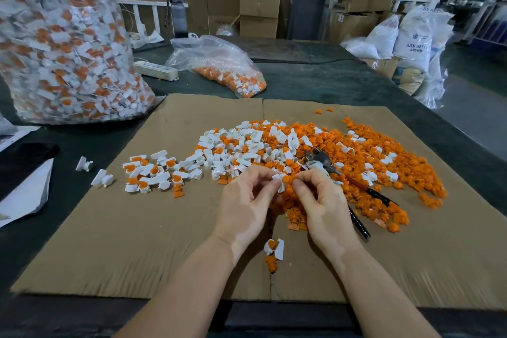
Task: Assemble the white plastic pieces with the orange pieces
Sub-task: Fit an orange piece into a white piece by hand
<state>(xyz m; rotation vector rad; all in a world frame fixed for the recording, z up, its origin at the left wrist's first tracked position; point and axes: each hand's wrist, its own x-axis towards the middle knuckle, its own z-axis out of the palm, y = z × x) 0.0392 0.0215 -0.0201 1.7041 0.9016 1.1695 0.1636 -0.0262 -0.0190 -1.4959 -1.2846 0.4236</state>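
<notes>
Head view, and both hands meet low in the middle of the frame, right over the near edge of the mixed pile (315, 151). The left hand (247, 200) has its fingertips curled in, pinching a white piece (278, 180); the right hand (321, 200) pinches an orange piece (287, 180) hard up against it. The two parts touch, though whether they are seated I cannot tell, since the fingers hide the joint.

To the left on the cardboard sheet (137, 228) lies a small cluster of joined pieces (153, 173), and one more joined pair (274, 247) sits between the wrists. A pair of pliers (323, 159) is half buried in the pile, just above the right hand.

Now the risks, as I judge them. The parts are small and held only by the fingertips, so a push slightly off line could pop the orange one out, and it would vanish among the loose orange ones below. A half-seated pair could also slip into the finished cluster unnoticed. And the right hand works near those pliers, so a careless reach into the pile could catch on them.

At upper left a huge clear bag (68, 44) of finished pieces stands on the table (315, 82).
</notes>
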